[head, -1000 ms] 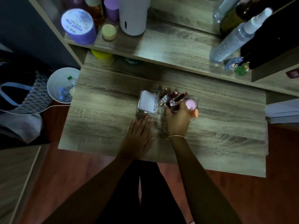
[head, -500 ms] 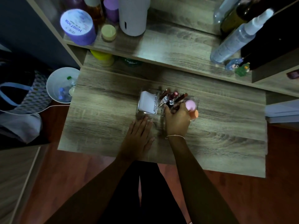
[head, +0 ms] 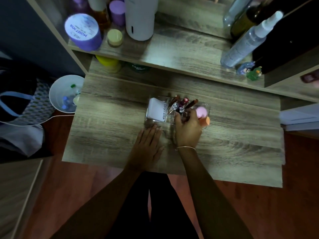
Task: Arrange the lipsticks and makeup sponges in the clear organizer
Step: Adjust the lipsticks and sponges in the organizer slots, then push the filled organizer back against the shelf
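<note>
From the head camera, a clear organizer point(head: 206, 107) stands on the wooden tabletop point(head: 233, 140), a little behind the two hands. A white box marked "4U2skin" point(head: 156, 110) fills its left compartment. In the middle compartment several lipsticks point(head: 185, 101) stand tilted, their caps pointing away from the person. At the right end are a pink makeup sponge point(head: 201, 112) and an orange makeup sponge point(head: 206, 121), touching each other. The right hand point(head: 187, 130) reaches into the middle of the organizer, fingers curled among the lipsticks; I cannot tell whether it grips one. The left hand point(head: 148, 145) lies flat and open on the tabletop, fingertips just beside the front wall of the organizer. On the shelf point(head: 181, 49) behind stand a purple jar point(head: 82, 31) and a spray bottle point(head: 246, 42)
</note>
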Tool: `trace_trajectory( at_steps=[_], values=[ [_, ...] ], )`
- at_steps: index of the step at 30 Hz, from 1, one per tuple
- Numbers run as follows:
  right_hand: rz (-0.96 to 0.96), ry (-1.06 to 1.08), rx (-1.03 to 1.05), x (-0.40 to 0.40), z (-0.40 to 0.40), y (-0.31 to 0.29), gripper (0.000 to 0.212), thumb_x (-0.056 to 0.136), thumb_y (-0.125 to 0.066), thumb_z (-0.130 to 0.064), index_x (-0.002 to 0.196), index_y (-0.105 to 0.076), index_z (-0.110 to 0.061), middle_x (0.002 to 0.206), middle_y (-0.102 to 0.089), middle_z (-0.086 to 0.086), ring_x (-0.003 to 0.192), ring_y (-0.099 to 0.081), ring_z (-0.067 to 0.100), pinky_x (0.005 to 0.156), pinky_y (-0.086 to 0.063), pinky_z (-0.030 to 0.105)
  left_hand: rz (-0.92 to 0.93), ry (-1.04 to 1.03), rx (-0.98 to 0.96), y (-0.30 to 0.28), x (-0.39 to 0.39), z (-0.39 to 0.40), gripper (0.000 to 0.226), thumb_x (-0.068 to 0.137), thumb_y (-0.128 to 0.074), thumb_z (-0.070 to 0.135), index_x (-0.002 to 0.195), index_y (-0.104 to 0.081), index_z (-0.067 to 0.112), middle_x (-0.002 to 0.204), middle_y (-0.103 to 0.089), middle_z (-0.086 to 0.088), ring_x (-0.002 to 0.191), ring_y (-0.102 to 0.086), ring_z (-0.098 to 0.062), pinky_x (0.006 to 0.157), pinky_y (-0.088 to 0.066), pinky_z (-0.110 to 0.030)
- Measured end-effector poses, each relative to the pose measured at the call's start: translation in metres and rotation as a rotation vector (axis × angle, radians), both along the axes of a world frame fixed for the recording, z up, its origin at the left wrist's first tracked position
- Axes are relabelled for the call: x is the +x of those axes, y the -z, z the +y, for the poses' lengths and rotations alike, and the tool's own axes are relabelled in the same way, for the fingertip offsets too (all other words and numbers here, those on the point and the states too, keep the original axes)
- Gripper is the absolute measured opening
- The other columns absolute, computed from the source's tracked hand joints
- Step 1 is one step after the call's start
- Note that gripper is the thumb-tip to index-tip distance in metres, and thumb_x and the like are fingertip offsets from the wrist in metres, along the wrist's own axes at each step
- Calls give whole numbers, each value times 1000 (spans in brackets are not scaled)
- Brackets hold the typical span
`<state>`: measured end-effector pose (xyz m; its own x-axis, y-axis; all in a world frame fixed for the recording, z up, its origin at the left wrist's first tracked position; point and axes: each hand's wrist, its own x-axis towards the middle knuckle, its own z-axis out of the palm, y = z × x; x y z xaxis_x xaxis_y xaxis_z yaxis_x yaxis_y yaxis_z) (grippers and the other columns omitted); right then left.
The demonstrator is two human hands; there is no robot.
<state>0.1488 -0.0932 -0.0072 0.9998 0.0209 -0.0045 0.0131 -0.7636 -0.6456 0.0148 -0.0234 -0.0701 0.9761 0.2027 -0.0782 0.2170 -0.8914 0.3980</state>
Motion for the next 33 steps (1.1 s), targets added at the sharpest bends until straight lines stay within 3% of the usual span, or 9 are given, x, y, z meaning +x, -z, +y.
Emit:
trace_trajectory(
  at_steps=[6, 9, 10, 13, 17, 21, 26, 30, 33],
  values=[
    [-28, 2, 22, -2, 3, -4, 23, 76, -75, -21, 95, -68, -11, 81, -65, 13, 75, -66, 41, 69, -57, 45, 7, -6, 1, 2, -1, 0, 61, 93, -41, 41, 144, -29, 9, 150, -36, -17, 139, -32, -30, 116, -25, -49],
    [-60, 16, 24, -3, 7, -6, 21, 72, -78, -16, 86, -65, -7, 62, -26, -13, 64, -63, 47, 63, -56, 47, 4, 0, -6, 3, 0, 0, 61, 93, -41, 40, 144, -29, 8, 151, -34, -18, 139, -32, -32, 115, -24, -49],
    [-62, 13, 24, -2, 6, -5, 21, 72, -78, -16, 85, -65, -7, 61, -26, -13, 64, -63, 47, 62, -55, 46, 0, -1, -9, 2, -1, 0, 62, 92, -42, 40, 144, -29, 8, 151, -34, -18, 139, -32, -32, 115, -25, -49],
    [15, -12, 8, 0, 3, 0, 18, 79, -72, -22, 89, -64, -9, 75, -66, 11, 75, -66, 40, 68, -54, 40, -10, -4, -9, 1, -1, -1, 62, 92, -42, 39, 144, -29, 7, 151, -34, -18, 139, -32, -32, 114, -27, -50],
    [-31, 19, 32, 0, 2, -2, 18, 78, -73, -19, 91, -66, -8, 70, -58, -1, 74, -65, 41, 68, -54, 40, -21, -3, -1, 0, -1, -1, 61, 92, -44, 38, 143, -31, 7, 150, -35, -18, 139, -33, -32, 112, -29, -51],
    [-47, -2, 42, -7, -6, -4, 18, 82, -70, -23, 95, -66, -11, 80, -73, 11, 75, -68, 33, 66, -50, 32, -41, -24, -22, -2, 0, -2, 60, 91, -49, 38, 140, -36, 7, 148, -39, -18, 136, -37, -32, 111, -32, -52],
    [-113, -27, 21, -34, -49, 3, 8, 85, -64, -23, 82, -65, -15, 72, -70, 9, 66, -65, 31, 60, -45, 29, -135, -53, -115, -7, -3, 2, 56, 85, -56, 32, 130, -45, 1, 141, -43, -25, 131, -39, -35, 105, -36, -57],
    [-94, -39, -23, -42, -95, 15, 41, 84, -51, -44, 110, -66, -14, 103, -69, 9, 97, -61, 29, 84, -46, 31, -189, -300, -249, -13, -7, 9, 68, 81, -55, 37, 134, -37, -2, 137, -42, -29, 127, -36, -38, 101, -38, -61],
    [-1, -146, -151, -22, -115, 28, 73, 81, -67, -44, 138, -43, -4, 142, -46, 21, 135, -37, 36, 113, -32, 44, -127, -357, -190, -13, -4, 22, 87, 81, -58, 42, 144, -15, -1, 150, -25, -28, 140, -23, -38, 112, -24, -62]
  ],
)
